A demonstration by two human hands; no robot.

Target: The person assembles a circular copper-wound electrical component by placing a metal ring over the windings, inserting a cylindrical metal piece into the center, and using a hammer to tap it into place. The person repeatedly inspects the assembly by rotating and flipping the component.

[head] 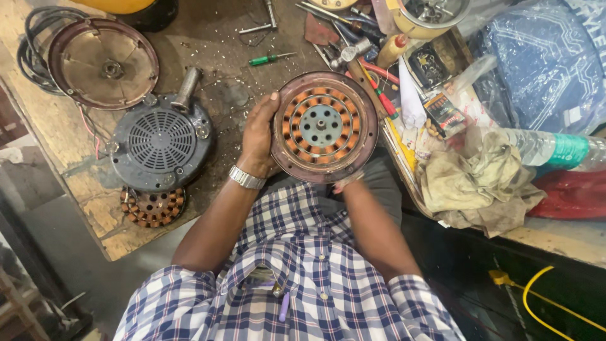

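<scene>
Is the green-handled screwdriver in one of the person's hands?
No, the green-handled screwdriver lies on the workbench, while both hands hold the round motor housing with copper windings.

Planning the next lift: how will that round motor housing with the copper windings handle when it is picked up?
The motor housing is probably heavy for its size: metal shell, packed copper coils. Likely rigid. The left hand grips its rim, the right hand supports it underneath; set on edge, it may roll.

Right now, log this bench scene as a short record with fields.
left hand: grips the left rim of the round motor housing
right hand: mostly hidden under the housing's lower edge, supporting it
housing: holds a ring of copper windings, facing up
bench left: grey vented cover, dish-shaped cover, second winding
bench top: green screwdriver
bench right: rag, plastic bottle
</scene>
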